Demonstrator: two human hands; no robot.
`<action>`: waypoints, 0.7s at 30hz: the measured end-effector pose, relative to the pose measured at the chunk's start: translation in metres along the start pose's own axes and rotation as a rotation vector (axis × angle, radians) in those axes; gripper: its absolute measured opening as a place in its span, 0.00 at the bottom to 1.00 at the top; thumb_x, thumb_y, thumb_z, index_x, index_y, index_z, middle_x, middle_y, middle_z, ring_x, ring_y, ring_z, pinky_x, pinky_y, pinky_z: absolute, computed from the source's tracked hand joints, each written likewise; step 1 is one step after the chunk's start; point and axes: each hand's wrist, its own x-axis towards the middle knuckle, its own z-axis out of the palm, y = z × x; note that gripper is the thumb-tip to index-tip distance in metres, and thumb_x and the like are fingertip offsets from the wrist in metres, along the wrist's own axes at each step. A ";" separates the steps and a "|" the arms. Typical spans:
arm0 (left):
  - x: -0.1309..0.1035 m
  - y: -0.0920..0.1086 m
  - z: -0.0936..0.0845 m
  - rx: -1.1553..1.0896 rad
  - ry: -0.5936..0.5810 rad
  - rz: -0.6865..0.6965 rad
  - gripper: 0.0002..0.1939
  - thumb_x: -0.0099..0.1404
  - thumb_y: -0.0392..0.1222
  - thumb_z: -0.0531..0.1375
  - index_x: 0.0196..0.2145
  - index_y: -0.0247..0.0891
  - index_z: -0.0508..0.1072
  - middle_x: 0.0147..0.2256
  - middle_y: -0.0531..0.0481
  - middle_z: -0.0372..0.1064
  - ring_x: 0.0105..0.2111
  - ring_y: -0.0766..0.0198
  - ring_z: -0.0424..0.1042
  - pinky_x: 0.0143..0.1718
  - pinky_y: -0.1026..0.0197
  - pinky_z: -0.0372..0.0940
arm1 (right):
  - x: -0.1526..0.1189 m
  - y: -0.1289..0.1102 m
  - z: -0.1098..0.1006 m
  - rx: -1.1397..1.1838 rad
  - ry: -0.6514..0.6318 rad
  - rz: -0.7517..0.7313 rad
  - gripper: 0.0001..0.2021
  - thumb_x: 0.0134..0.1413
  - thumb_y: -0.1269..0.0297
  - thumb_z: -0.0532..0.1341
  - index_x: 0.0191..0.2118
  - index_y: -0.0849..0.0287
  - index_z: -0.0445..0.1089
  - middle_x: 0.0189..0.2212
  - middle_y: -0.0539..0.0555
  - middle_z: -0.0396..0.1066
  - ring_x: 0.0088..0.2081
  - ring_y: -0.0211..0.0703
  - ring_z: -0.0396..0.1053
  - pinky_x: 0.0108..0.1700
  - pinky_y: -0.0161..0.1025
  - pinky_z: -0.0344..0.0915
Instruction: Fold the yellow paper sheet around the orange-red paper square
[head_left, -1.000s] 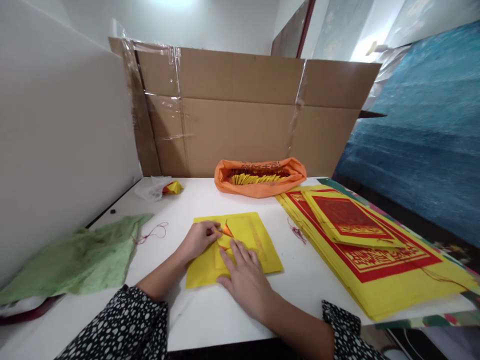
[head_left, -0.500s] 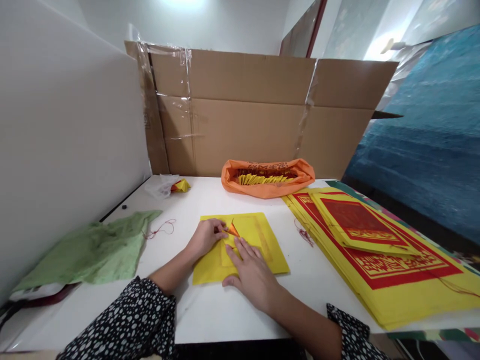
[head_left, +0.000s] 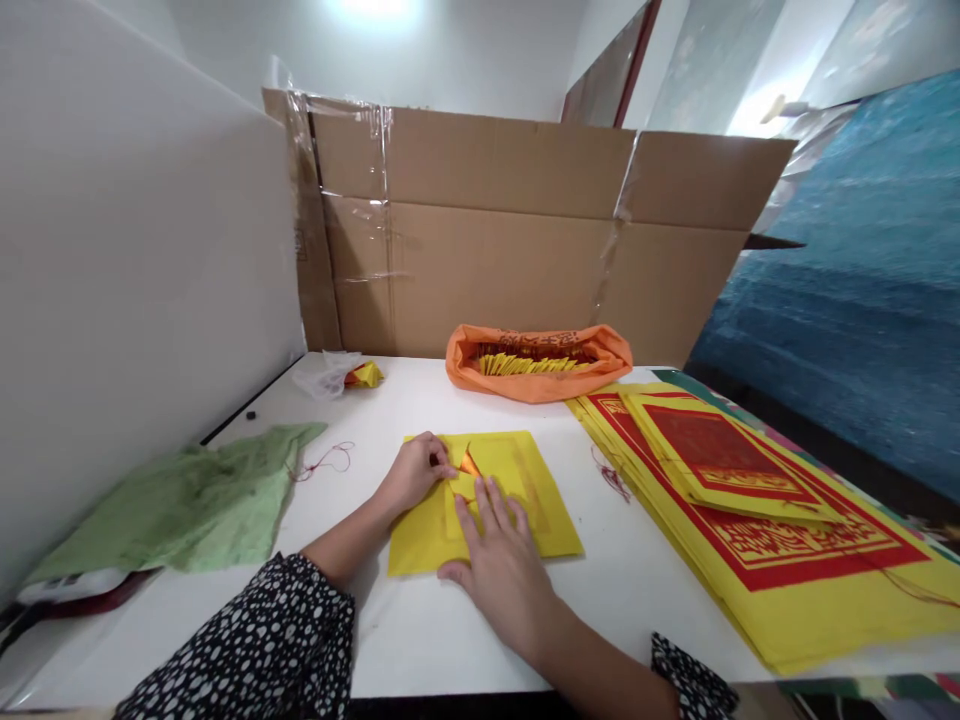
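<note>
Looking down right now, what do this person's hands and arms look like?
The left hand and right hand are bare; no gloves, watch or bracelet show. The left sleeve is black, scattered with irregular white spots, loose, ending on the forearm. The right sleeve matches, though only its end shows.
</note>
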 end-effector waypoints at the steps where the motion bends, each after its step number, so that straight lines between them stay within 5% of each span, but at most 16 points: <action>1: 0.000 0.001 0.000 0.007 0.002 -0.007 0.08 0.51 0.35 0.68 0.23 0.32 0.71 0.36 0.49 0.66 0.35 0.65 0.66 0.40 0.62 0.60 | 0.000 0.001 0.000 0.002 0.006 -0.011 0.42 0.57 0.33 0.40 0.68 0.59 0.46 0.67 0.63 0.29 0.68 0.53 0.25 0.66 0.55 0.31; 7: 0.003 0.007 0.000 0.150 -0.036 -0.012 0.10 0.50 0.34 0.66 0.31 0.33 0.71 0.37 0.47 0.65 0.38 0.60 0.63 0.42 0.60 0.58 | 0.004 0.001 -0.005 0.038 -0.098 0.004 0.43 0.56 0.35 0.48 0.69 0.59 0.45 0.67 0.65 0.32 0.68 0.55 0.32 0.66 0.54 0.36; 12: 0.018 0.008 -0.005 0.147 -0.128 -0.089 0.33 0.43 0.36 0.69 0.49 0.32 0.69 0.37 0.46 0.66 0.37 0.57 0.65 0.39 0.59 0.58 | 0.016 0.018 -0.028 0.077 -0.143 -0.071 0.40 0.53 0.36 0.56 0.64 0.58 0.58 0.64 0.68 0.46 0.65 0.63 0.45 0.63 0.58 0.40; 16: 0.016 0.009 -0.010 0.025 -0.184 -0.100 0.17 0.48 0.38 0.66 0.37 0.32 0.73 0.31 0.51 0.68 0.31 0.63 0.65 0.32 0.64 0.57 | 0.030 0.045 -0.047 0.371 -0.067 -0.102 0.28 0.55 0.46 0.60 0.58 0.54 0.66 0.55 0.58 0.66 0.55 0.55 0.62 0.59 0.53 0.49; 21: 0.003 0.020 -0.008 -0.532 -0.062 -0.243 0.12 0.58 0.42 0.62 0.35 0.29 0.70 0.30 0.49 0.68 0.28 0.68 0.67 0.33 0.66 0.63 | 0.063 0.054 -0.043 0.572 0.196 -0.215 0.27 0.47 0.62 0.68 0.53 0.58 0.64 0.51 0.56 0.64 0.52 0.47 0.61 0.54 0.42 0.57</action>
